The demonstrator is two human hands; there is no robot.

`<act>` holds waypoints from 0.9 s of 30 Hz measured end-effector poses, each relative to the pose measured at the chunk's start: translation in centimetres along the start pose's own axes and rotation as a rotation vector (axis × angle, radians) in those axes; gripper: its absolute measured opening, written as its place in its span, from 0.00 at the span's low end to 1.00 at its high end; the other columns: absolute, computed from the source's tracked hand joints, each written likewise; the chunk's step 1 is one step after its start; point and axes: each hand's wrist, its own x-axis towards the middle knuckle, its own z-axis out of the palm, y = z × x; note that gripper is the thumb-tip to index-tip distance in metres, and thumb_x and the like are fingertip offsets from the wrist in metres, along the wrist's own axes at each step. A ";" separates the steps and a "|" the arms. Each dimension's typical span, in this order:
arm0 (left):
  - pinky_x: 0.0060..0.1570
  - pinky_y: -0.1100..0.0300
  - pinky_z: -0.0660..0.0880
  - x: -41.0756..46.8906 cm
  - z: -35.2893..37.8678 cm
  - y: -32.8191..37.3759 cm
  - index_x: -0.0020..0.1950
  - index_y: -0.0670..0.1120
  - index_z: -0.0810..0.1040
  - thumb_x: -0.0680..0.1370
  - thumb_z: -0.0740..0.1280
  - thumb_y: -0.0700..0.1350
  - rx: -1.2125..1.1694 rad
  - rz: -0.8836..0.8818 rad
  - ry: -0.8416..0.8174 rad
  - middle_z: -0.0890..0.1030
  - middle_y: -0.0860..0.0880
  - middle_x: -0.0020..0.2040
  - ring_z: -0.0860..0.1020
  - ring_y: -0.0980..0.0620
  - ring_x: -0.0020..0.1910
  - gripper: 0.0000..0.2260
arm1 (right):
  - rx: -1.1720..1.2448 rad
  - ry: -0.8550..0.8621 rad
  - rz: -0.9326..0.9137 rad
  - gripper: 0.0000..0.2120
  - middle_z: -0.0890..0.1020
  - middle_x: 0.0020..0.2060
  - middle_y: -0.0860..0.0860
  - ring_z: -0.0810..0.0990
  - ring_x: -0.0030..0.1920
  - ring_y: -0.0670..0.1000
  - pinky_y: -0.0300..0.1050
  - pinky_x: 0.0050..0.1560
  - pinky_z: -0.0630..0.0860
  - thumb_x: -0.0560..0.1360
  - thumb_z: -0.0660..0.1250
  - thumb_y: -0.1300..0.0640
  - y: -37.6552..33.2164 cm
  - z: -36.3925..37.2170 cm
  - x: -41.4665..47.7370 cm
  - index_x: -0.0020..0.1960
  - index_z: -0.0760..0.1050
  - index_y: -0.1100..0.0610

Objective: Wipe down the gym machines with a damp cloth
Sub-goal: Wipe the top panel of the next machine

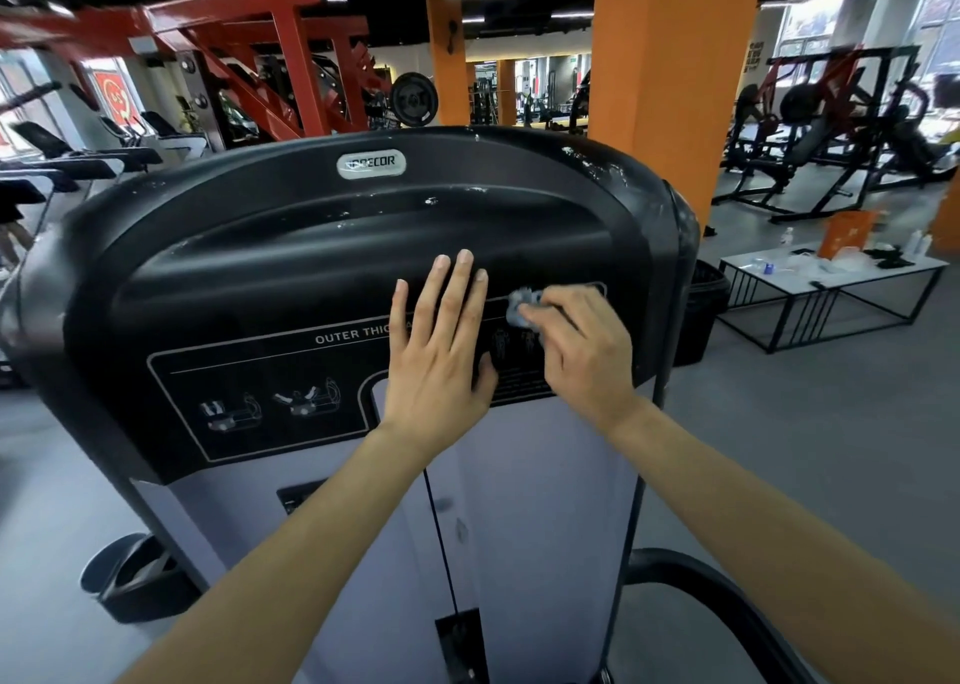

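Note:
A black and grey outer-thigh gym machine (291, 247) fills the middle of the view, its curved black top cover showing an instruction panel with diagrams. My left hand (441, 340) lies flat with straight fingers against the cover, over the panel's heading. Just to its right, my right hand (582, 345) grips a small crumpled grey-white cloth (522, 307) and presses it onto the panel's right part. Wet streaks and droplets glisten on the cover's upper right edge.
An orange pillar (670, 70) rises behind the machine. A low white table (831, 278) with bottles and bags stands at the right. Red racks (270, 60) and treadmills (78, 158) are at the left, black weight machines (831, 127) at the far right. A black bin (135, 585) sits on the grey floor lower left.

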 end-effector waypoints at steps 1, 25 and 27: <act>0.83 0.34 0.48 0.0 0.0 -0.1 0.87 0.42 0.54 0.79 0.67 0.49 0.009 0.001 -0.004 0.49 0.44 0.88 0.46 0.43 0.87 0.39 | 0.002 -0.029 -0.002 0.05 0.84 0.51 0.56 0.82 0.50 0.57 0.51 0.50 0.80 0.83 0.70 0.65 0.0 0.5 -1.9 0.54 0.86 0.62; 0.82 0.33 0.51 1.6 0.3 0.9 0.87 0.47 0.60 0.79 0.68 0.56 0.030 -0.027 0.055 0.55 0.42 0.87 0.54 0.40 0.86 0.38 | 0.019 -0.267 -0.108 0.09 0.84 0.52 0.54 0.81 0.49 0.54 0.50 0.43 0.76 0.82 0.68 0.67 1.8 -0.3 -6.6 0.56 0.85 0.59; 0.81 0.33 0.52 1.8 -0.1 1.1 0.86 0.49 0.61 0.79 0.67 0.57 0.038 -0.027 0.059 0.58 0.41 0.86 0.56 0.39 0.85 0.37 | 0.025 -0.399 -0.188 0.11 0.82 0.52 0.53 0.79 0.49 0.54 0.49 0.43 0.75 0.80 0.68 0.70 2.6 -1.0 -6.9 0.57 0.83 0.58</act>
